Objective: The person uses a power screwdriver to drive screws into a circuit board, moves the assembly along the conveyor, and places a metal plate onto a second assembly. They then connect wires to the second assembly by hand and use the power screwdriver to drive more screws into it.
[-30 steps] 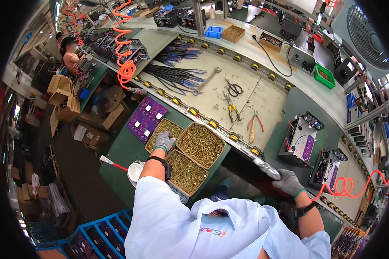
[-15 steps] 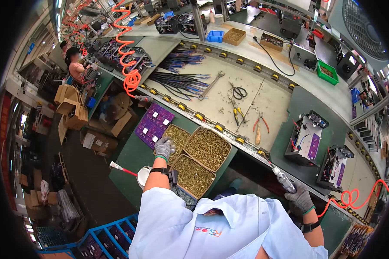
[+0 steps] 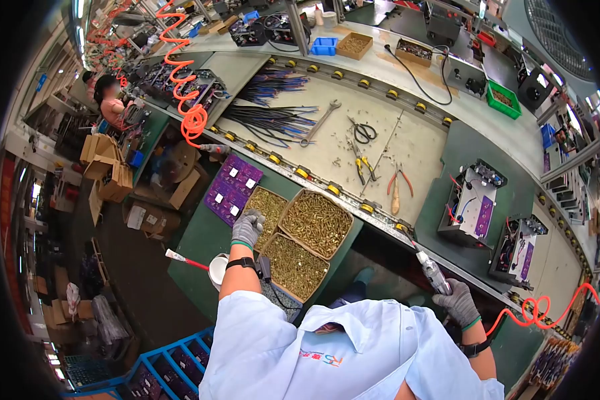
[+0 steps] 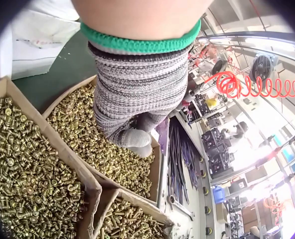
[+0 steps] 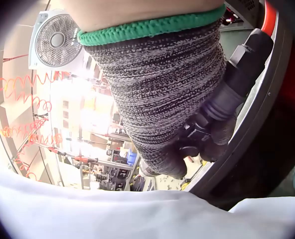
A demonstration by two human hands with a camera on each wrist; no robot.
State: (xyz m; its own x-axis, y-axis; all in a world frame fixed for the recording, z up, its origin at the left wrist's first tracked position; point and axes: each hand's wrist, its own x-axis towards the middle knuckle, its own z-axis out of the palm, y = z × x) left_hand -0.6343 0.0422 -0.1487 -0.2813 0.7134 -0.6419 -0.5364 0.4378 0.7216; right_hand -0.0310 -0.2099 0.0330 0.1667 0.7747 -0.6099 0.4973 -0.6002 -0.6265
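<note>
My gloved left hand (image 3: 248,230) is at the left side of a cardboard box of small brass-coloured screws (image 3: 267,203). In the left wrist view its fingers (image 4: 135,139) are bent in over the screws; I cannot tell whether a screw is between them. Purple circuit boards (image 3: 232,183) with white parts lie just beyond that hand. My gloved right hand (image 3: 459,303) grips an air screwdriver (image 3: 433,272) by the rail's near edge, its bit pointing away from me. An orange hose (image 5: 270,17) runs from the tool's black end in the right wrist view.
Two more boxes of screws, a longer-screw box (image 3: 317,223) and a lower box (image 3: 293,267), adjoin the first. A white cup (image 3: 218,270) and brush (image 3: 185,260) stand left. Across the rail lie pliers (image 3: 361,167), a wrench (image 3: 321,123) and wires (image 3: 267,120); open metal units (image 3: 470,210) stand right.
My left hand has moved left across the screw box, towards the purple boards. The right hand keeps its grip on the air screwdriver, which has shifted slightly; the head view has moved too.
</note>
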